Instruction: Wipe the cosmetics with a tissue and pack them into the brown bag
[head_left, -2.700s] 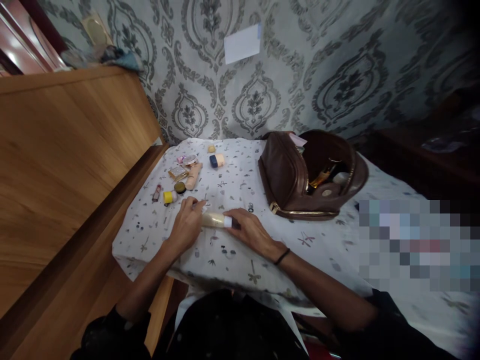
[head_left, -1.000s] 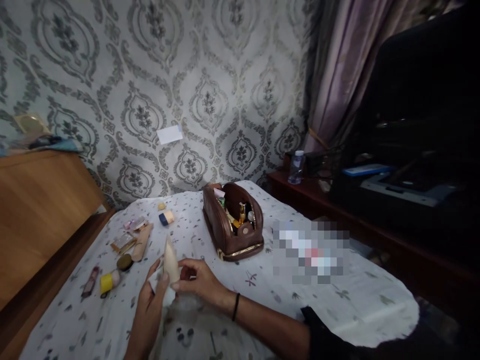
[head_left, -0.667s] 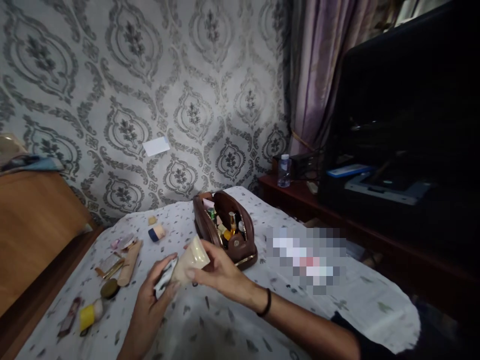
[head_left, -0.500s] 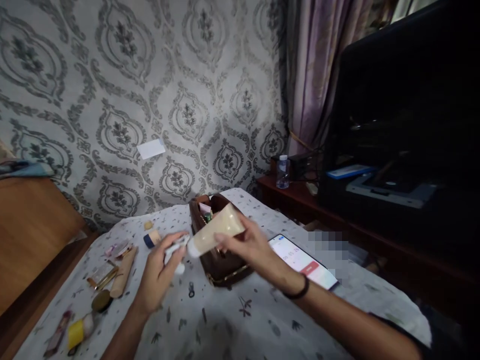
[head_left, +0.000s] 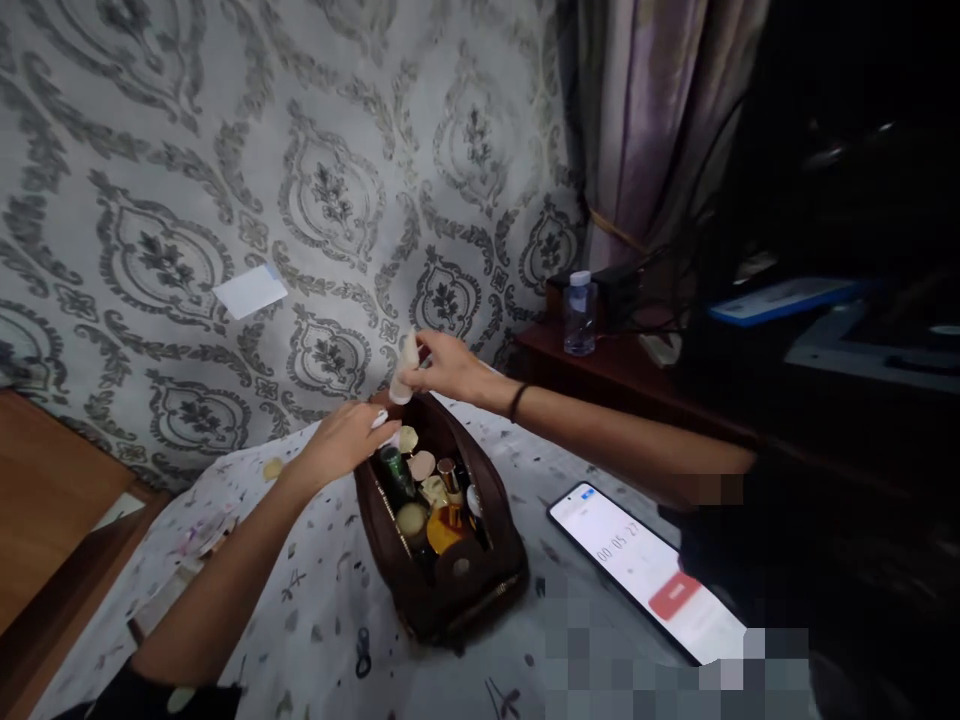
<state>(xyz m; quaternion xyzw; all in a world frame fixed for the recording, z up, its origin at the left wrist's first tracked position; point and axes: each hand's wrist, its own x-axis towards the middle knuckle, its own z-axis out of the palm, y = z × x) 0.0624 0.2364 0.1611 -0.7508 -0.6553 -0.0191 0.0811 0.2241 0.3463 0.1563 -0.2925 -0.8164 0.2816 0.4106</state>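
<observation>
In my right hand is a cream squeeze tube, held tilted with its white cap end down over the far end of the bag. My left hand rests at the far left rim, closed on a small white object mostly hidden by the fingers. The brown cosmetic bag stands unzipped below both hands. Inside it are a green bottle, an amber bottle, a gold-capped bottle and several round pots.
A phone showing a running timer lies right of the bag on the patterned bedsheet. A pale round item and other cosmetics sit to the left, partly behind my left arm. Beyond, a clear bottle stands on a dark red surface.
My right hand has carried the tube away from me to the bag's far end and tipped it cap down. My left hand has moved to the bag's rim. The view has turned right and downward.
</observation>
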